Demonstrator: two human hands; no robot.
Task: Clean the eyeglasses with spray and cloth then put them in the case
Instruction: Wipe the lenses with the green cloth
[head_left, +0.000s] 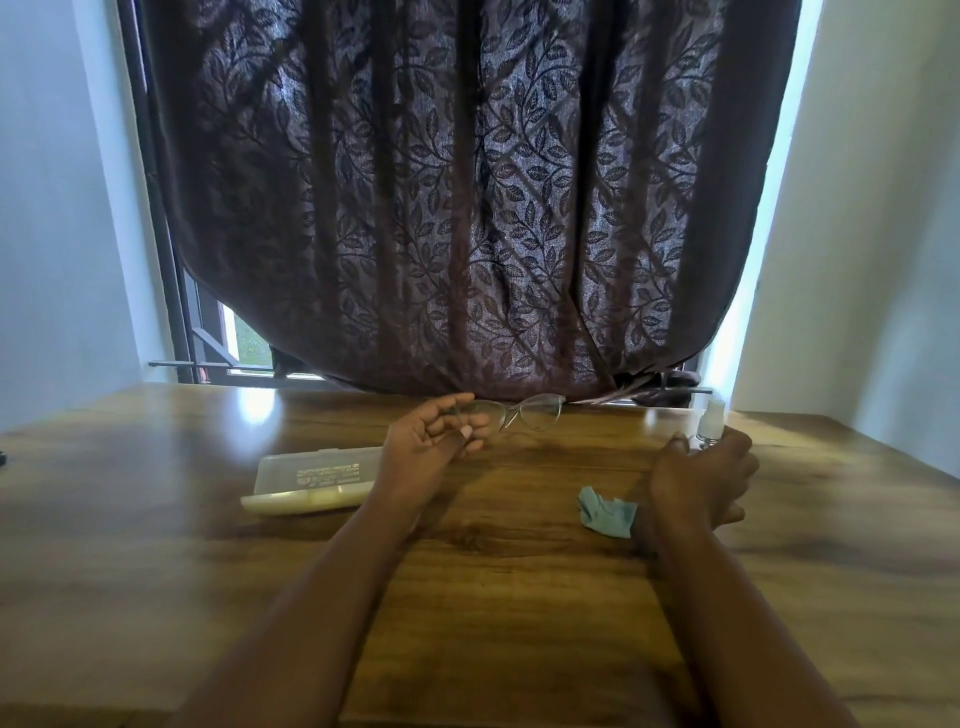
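Observation:
My left hand holds thin-rimmed eyeglasses by their left end, lifted above the far middle of the wooden table. At the far right, my right hand is wrapped around the base of a small clear spray bottle that stands upright with its cap on top. A crumpled light-blue cloth lies on the table just left of my right wrist. The pale, translucent glasses case lies shut on the table, left of my left hand.
A dark leaf-patterned curtain hangs over the window just beyond the table's far edge. White walls stand on both sides. A small dark object shows at the table's left edge.

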